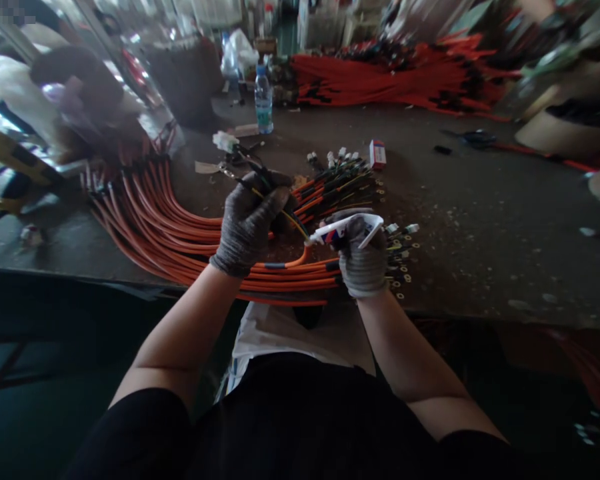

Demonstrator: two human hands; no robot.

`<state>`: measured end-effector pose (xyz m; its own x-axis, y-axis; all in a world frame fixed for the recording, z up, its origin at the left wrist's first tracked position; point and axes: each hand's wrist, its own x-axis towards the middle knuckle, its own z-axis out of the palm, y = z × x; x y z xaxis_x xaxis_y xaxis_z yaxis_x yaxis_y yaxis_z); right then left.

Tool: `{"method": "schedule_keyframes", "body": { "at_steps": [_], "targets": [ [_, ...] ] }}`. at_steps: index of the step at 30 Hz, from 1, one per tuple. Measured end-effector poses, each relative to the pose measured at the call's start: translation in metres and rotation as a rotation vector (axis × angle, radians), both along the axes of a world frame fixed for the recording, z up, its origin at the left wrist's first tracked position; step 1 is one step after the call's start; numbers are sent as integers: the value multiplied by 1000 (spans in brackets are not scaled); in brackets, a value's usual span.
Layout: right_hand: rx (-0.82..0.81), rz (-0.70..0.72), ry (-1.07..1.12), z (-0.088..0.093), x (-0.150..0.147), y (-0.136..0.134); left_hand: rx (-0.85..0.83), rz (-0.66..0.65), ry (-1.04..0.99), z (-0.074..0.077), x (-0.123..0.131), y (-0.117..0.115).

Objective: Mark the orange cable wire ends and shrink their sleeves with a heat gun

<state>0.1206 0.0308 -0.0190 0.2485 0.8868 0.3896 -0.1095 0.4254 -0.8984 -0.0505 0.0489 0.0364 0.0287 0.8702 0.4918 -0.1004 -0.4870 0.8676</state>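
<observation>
My left hand [255, 217], in a grey glove, is closed round the thin wires at the end of an orange cable [296, 263]. A white connector [225, 141] sticks out beyond its fingers. In my right hand [364, 263], also gloved, is a white squeeze tube [349, 229] with blue and red print. The tube's nozzle meets or nearly meets the wires where they leave the orange sheath; I cannot tell whether it touches. Under both hands lies a bundle of orange cables [180, 250], their ends carrying white plugs [344, 155] and ring terminals [406, 270].
A small red and white box [377, 154] stands behind the cable ends. Farther back are a water bottle [263, 100] and a pile of red cables [380, 80]. Scissors [477, 138] lie at the right on the dark table [480, 260], near a round container [555, 137].
</observation>
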Motion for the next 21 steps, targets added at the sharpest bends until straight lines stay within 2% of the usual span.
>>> {"method": "schedule_keyframes", "body": {
  "at_steps": [2,4,7,9,10,13,15,17,21],
  "targets": [
    [-16,47,-6,1,6,-3,60,43,22,-1,5,-26],
    [-42,158,-32,4,19,-13,168,-4,198,-5,13,-57],
    [-116,380,-117,5,43,-29,394,-306,593,-21,28,-94],
    [-123,480,-141,5,54,-37,556,-447,734,-33,37,-107],
    [-116,504,-146,4,56,-39,651,-461,772,-39,41,-109],
    [-82,580,-178,8,56,-40,882,-392,870,-47,48,-110],
    [-70,685,-275,13,53,-38,880,-359,898,-48,49,-110],
    [-59,727,-357,16,53,-36,813,-362,923,-47,48,-112],
    [-74,580,-347,5,62,-37,752,-404,880,-44,46,-117]
  ]
}}
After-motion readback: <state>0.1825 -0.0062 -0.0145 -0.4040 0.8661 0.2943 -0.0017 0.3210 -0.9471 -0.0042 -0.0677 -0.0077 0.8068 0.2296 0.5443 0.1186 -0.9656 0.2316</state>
